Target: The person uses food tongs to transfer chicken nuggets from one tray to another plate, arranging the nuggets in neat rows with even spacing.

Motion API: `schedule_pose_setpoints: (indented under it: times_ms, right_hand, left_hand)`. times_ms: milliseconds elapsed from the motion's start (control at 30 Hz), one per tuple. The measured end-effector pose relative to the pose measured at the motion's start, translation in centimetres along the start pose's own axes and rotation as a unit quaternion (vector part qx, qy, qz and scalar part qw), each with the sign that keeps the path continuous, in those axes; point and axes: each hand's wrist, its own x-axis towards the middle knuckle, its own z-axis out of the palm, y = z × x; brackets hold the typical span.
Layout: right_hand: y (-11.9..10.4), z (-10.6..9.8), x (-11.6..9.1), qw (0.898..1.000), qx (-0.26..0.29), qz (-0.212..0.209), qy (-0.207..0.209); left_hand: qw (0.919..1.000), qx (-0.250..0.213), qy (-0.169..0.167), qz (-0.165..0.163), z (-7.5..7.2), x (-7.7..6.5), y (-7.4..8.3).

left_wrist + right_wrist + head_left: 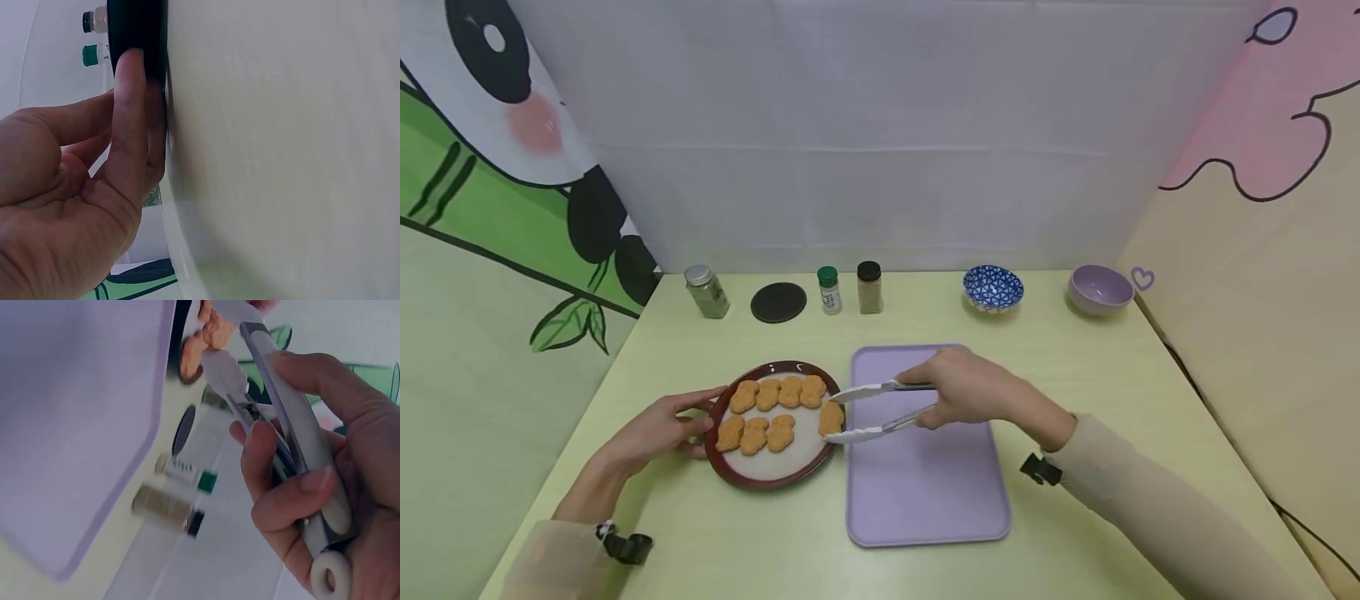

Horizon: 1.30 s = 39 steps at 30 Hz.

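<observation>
A round plate (772, 473) with a dark red rim holds several golden-brown nuggets (754, 435) in two rows. My left hand (651, 433) grips the plate's left rim; in the left wrist view its fingers (130, 119) reach the plate's dark edge. In my right hand (970, 387) are tongs (880, 389) with white tips, held around their handles. The tong tips lie at the plate's right rim, one on either side of a single nugget (831, 418). Whether both tips press on it, I cannot tell. Beneath the tongs lies a purple tray (925, 492).
Along the back stand a silver-lidded jar (707, 292), a black disc (778, 302), a green-capped bottle (829, 290) and a black-capped bottle (869, 287). Farther right are a blue patterned bowl (992, 287) and a purple bowl (1100, 289). Cloth walls border the table.
</observation>
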Motion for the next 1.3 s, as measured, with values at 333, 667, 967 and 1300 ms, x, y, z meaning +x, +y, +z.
schedule_pose_setpoints:
  times_ms: [333, 667, 967, 1300]
  right_hand:
    - [-2.1, 2.3, 4.7, 0.999, -0.01, 0.005, -0.042]
    - [-1.9, 2.5, 4.6, 0.999, 0.0, 0.012, -0.038]
    - [-1.3, -0.8, 0.2, 0.999, 0.021, 0.037, 0.027]
    - [4.7, -0.9, -10.7, 0.95, 0.081, 0.239, 0.186]
  left_hand:
    - [1.0, -0.004, 0.001, 0.002, -0.1, 0.0, -0.1]
    - [0.9999, -0.007, -0.003, 0.011, -0.1, 0.0, 0.1]
    - [0.9999, -0.006, -0.002, 0.009, 0.0, 0.1, 0.0]
    - [1.0, 0.005, 0.002, 0.003, 0.0, 0.0, 0.2]
